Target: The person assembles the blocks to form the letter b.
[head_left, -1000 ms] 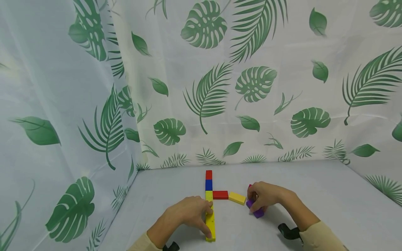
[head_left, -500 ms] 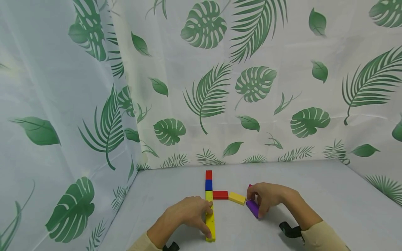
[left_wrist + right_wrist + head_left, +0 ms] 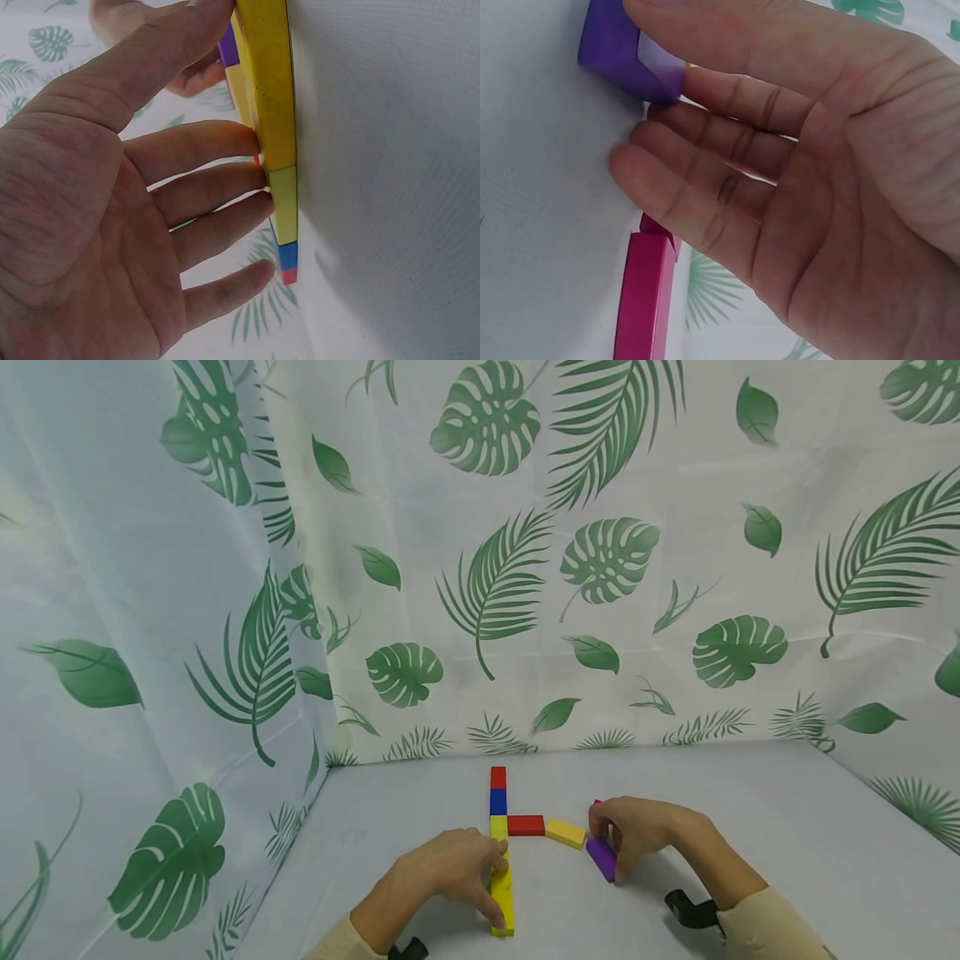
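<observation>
My left hand (image 3: 453, 867) rests along a long yellow block (image 3: 506, 906), thumb at its near end and fingers straight against its side. Beyond it a pale yellow block (image 3: 284, 202), a blue block (image 3: 498, 802) and a red block (image 3: 498, 777) continue the line. On the right, my right hand (image 3: 647, 833) pinches a purple block (image 3: 601, 860) between thumb and index finger, the block slanting on the table. The other right fingers hang loosely past it. Magenta blocks (image 3: 642, 300) lie behind that hand, mostly hidden in the head view.
A flat red block (image 3: 526, 825) branches right from the line, followed by a slightly turned orange-yellow block (image 3: 565, 833) that reaches close to the purple one. White leaf-print cloth (image 3: 487, 568) hangs behind and at the left. Black wrist mounts (image 3: 690, 912) sit low over the table.
My right thumb has shifted from over the purple block's left side to its near right end, so more of its top shows. The left hand and the other blocks stay put.
</observation>
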`<move>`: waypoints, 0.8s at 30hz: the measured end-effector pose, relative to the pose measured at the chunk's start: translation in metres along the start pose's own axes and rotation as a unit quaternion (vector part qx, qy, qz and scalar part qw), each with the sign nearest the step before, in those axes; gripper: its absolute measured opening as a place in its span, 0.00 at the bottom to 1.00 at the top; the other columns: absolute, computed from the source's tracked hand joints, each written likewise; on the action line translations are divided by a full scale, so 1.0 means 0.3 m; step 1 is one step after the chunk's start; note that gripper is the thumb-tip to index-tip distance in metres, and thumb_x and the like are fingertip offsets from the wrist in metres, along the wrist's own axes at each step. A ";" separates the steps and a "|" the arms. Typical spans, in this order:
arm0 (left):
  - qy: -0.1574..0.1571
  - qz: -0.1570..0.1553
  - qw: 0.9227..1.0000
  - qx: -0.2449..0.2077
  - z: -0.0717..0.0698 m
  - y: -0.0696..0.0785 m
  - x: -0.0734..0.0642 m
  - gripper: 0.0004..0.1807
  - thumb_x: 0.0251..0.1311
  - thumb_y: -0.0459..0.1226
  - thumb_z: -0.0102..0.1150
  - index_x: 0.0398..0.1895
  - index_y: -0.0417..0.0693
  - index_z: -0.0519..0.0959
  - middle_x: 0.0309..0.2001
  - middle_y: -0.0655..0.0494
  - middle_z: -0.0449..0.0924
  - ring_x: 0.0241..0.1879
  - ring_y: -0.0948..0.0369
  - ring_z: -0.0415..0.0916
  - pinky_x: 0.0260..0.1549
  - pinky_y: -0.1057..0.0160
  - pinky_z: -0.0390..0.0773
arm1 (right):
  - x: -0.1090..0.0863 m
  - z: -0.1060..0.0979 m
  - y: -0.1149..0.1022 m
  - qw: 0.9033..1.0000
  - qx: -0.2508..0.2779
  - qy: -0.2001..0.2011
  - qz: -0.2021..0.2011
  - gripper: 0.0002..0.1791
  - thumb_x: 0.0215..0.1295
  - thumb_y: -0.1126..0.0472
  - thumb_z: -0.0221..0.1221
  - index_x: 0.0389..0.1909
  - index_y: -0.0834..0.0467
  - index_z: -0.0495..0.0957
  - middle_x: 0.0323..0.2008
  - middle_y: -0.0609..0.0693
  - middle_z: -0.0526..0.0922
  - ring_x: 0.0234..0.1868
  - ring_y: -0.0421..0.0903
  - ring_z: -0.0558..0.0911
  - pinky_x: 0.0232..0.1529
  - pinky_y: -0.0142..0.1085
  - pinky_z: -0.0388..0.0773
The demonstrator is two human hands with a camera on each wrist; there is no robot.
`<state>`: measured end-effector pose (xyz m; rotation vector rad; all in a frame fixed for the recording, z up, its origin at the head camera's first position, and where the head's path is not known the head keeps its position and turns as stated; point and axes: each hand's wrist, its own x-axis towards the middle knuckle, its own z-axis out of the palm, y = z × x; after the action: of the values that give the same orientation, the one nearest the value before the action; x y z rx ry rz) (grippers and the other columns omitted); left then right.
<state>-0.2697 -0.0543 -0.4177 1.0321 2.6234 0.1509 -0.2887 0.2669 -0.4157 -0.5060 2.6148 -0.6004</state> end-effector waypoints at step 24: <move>-0.007 -0.001 1.000 -0.002 0.003 -0.008 0.011 0.32 0.47 0.64 0.77 0.58 0.70 0.86 0.70 0.68 0.76 0.59 0.64 0.78 0.60 0.56 0.80 | 0.003 0.015 -0.010 1.000 0.004 -0.002 -0.009 0.28 0.41 0.59 0.84 0.41 0.46 0.78 0.38 0.45 0.81 0.42 0.47 0.77 0.41 0.42 0.77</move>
<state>-0.2733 -0.0536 -0.4198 1.0245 2.6111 0.1465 -0.2865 0.2624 -0.4182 -0.5276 2.6066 -0.6150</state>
